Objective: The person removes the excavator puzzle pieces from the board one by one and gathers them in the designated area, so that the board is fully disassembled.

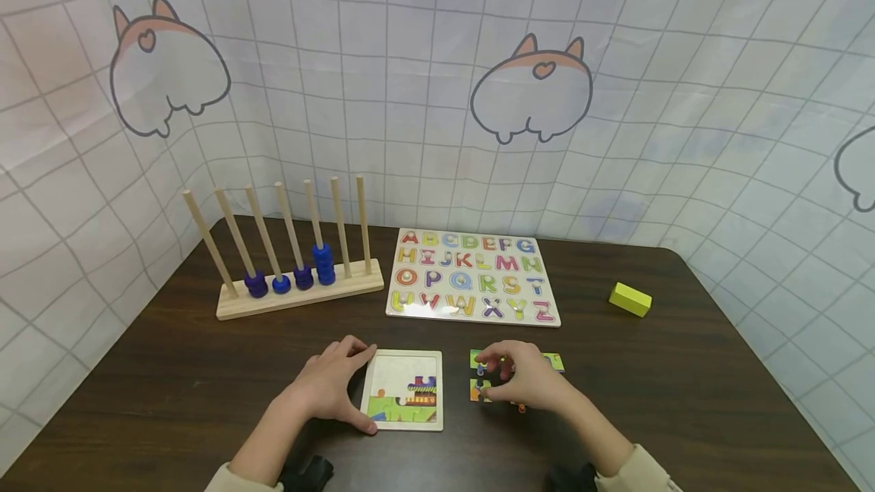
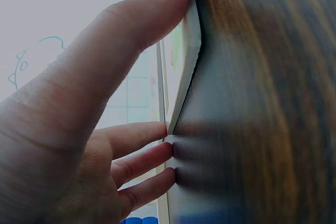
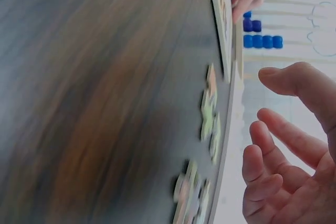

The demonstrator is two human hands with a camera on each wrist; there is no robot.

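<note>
Backdrop (image 1: 424, 135): pale cloth with a grey grid and cartoon animals, at the back and both sides.
Surface (image 1: 683, 401): dark wood grain, carrying all the things below.
Peg stand (image 1: 301, 301): far left; seven pegs, four of them with blue or purple rings (image 1: 323, 264).
Letter board (image 1: 447, 280): lying flat, right of the peg stand, the alphabet in four rows.
Left hand (image 1: 331, 382): spread wide along the left side of the tray (image 1: 396, 367), thumb touching the near corner, forefinger the far one; it appears to be steadying it.
Right hand (image 1: 533, 378): over the loose pieces (image 1: 475, 392), thumb and fingertips apart; the right wrist view shows nothing pinched between them.
Tray: flat on the surface between the two hands, nearer the left; its upper part is bare, so the picture looks about half built.
Block (image 1: 630, 299): yellow, off to the right, well apart from both hands.
Fitted pieces (image 1: 403, 410): a green strip along the tray's bottom, with a coloured vehicle-like part rising at the right.
Loose pieces: right of the tray, partly hidden by the right hand. The step in hand seems to be choosing one; the next move calls for a light edge pinch, then turning its picture and tabs to match the gap.
</note>
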